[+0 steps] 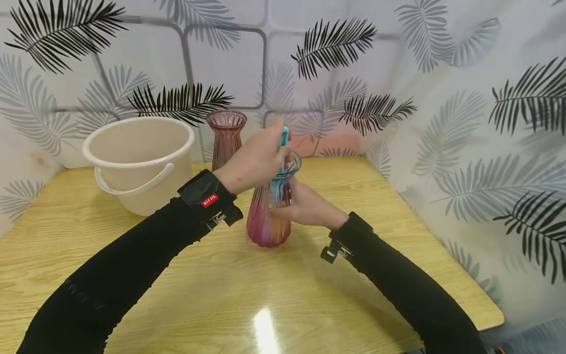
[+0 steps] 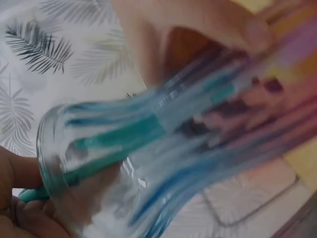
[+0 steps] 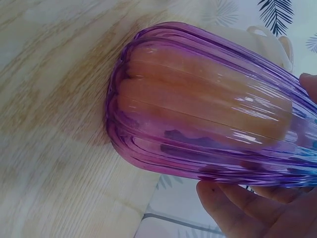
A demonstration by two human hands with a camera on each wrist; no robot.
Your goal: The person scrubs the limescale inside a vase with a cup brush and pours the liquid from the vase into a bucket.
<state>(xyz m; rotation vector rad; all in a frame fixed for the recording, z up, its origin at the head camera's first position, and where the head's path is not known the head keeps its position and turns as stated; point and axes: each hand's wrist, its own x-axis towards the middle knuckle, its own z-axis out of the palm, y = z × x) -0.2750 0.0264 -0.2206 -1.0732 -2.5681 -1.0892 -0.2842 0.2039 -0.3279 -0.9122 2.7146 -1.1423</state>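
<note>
Holding was shared between two hands, presumably so that the ribbed vase (image 1: 265, 229) could be steadied while a teal handle (image 1: 283, 137) was kept inside it. The vase, blue-tinted above and pink-purple below, was held above the middle of the table (image 1: 221, 295), its mouth leaned slightly toward one o'clock, perhaps for easier entry; whether its base touched the wood could not be told. The handle was gripped in the curled fingers of the left hand (image 1: 254, 160), at the mouth. The narrower upper body was clasped by the right hand (image 1: 309, 204), with thumb and fingers on opposite sides, likely because the glass could be encircled there. Within the wide lower part a peach-coloured shape (image 3: 203, 99) was seen; its link to the handle was not clearly shown. A cream bucket (image 1: 150, 204) was placed at ten o'clock from the vase, and a reddish vase (image 1: 226, 145) at eleven, apparently set back for working room.
</note>
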